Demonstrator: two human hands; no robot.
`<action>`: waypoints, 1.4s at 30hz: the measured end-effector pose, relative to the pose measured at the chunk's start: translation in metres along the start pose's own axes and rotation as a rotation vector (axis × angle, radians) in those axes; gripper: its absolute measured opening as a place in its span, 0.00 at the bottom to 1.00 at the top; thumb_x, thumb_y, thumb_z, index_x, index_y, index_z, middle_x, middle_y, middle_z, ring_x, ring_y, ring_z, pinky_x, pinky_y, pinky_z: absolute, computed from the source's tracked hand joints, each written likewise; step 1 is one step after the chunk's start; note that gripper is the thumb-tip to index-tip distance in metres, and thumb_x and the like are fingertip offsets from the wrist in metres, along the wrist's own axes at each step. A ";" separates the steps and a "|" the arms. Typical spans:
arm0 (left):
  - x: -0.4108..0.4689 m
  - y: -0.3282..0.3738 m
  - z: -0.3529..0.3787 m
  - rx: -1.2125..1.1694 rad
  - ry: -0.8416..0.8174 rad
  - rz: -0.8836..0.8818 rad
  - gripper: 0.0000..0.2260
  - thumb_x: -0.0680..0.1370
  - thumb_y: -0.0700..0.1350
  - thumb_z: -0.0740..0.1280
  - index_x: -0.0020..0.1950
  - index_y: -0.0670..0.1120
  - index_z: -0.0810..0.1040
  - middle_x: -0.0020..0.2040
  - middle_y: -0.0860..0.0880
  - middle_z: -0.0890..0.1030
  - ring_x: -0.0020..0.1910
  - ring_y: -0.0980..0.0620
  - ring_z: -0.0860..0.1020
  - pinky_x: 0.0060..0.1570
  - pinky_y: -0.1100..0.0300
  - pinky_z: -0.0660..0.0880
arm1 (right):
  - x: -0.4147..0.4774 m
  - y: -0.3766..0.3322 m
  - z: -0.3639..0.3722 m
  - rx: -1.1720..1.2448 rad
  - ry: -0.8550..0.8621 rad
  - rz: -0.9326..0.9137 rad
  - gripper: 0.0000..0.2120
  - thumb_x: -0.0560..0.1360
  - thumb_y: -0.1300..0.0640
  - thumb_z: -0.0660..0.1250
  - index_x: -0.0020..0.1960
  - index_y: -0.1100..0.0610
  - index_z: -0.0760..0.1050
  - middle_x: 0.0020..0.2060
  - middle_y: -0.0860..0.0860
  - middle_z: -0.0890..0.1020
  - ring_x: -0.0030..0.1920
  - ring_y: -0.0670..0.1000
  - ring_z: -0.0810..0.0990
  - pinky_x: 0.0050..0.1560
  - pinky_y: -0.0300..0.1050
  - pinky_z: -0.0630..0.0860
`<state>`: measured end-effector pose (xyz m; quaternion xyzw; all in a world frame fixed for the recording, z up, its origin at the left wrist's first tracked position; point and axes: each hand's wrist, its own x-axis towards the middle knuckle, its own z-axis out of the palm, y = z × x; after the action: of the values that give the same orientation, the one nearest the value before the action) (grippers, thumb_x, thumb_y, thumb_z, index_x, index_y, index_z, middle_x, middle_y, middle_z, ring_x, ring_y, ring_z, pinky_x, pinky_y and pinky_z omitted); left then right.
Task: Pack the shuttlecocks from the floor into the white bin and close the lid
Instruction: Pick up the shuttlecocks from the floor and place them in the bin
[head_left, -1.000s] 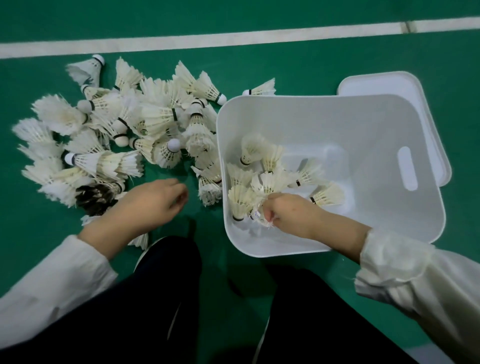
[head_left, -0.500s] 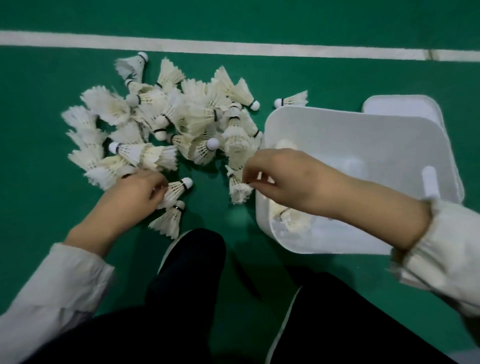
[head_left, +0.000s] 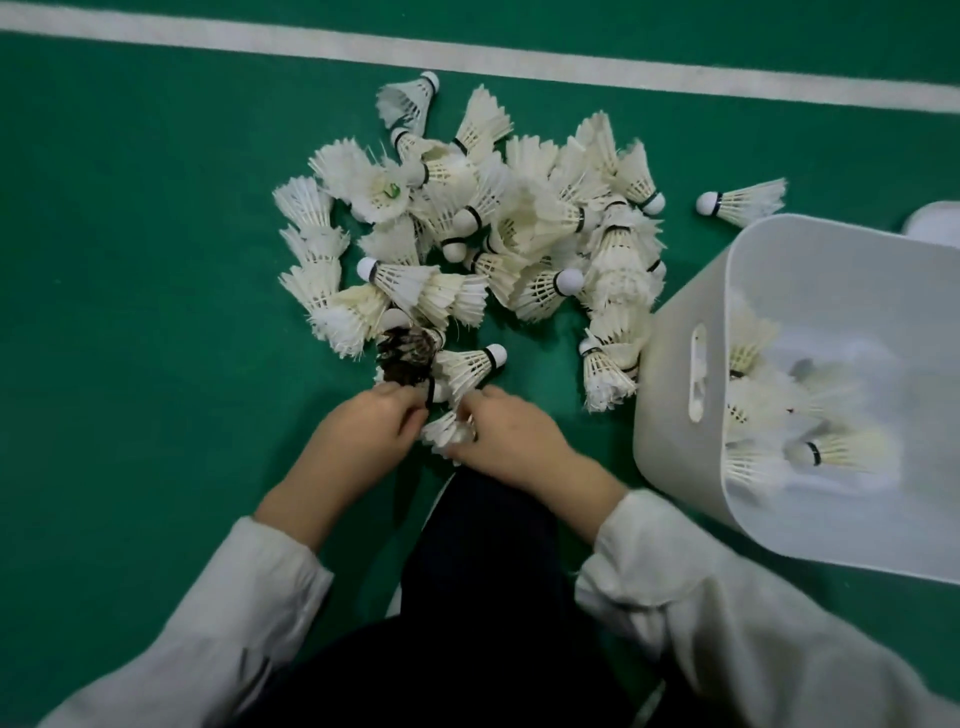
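Shuttlecocks (head_left: 448, 430) are gripped between left hand (head_left: 363, 439) and right hand (head_left: 511, 441), held close together. Pile (head_left: 493, 234) just beyond, bin (head_left: 670, 457) right of right hand. Several should be bunched before transfer, feathers uncrushed.

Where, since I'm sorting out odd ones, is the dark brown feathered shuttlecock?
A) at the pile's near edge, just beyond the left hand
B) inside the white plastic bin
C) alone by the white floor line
A: the dark brown feathered shuttlecock lies just beyond the left hand.
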<state>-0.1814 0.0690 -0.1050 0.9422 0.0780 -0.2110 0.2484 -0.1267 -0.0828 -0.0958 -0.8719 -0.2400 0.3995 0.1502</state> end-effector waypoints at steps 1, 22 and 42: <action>0.003 0.001 0.002 -0.022 0.006 0.001 0.09 0.78 0.45 0.61 0.52 0.43 0.78 0.48 0.45 0.78 0.48 0.45 0.77 0.45 0.54 0.72 | 0.001 -0.002 0.009 0.009 -0.015 0.031 0.26 0.71 0.44 0.67 0.63 0.57 0.68 0.58 0.57 0.72 0.58 0.59 0.74 0.54 0.50 0.72; 0.041 0.051 0.013 -0.252 0.314 -0.112 0.07 0.76 0.48 0.64 0.51 0.48 0.77 0.46 0.51 0.80 0.44 0.50 0.77 0.40 0.54 0.75 | -0.005 0.051 -0.024 0.552 0.623 0.279 0.10 0.74 0.65 0.60 0.52 0.54 0.63 0.50 0.54 0.72 0.41 0.55 0.74 0.41 0.45 0.69; 0.021 0.041 -0.059 -0.270 0.431 -0.131 0.04 0.77 0.53 0.62 0.47 0.55 0.75 0.36 0.54 0.79 0.34 0.53 0.76 0.34 0.59 0.72 | -0.018 0.053 -0.023 0.182 0.363 0.250 0.24 0.80 0.46 0.54 0.69 0.60 0.63 0.63 0.56 0.66 0.60 0.57 0.71 0.58 0.44 0.66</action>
<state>-0.1314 0.0635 -0.0497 0.9166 0.2173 -0.0086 0.3356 -0.1033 -0.1387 -0.0941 -0.9352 -0.0622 0.2717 0.2183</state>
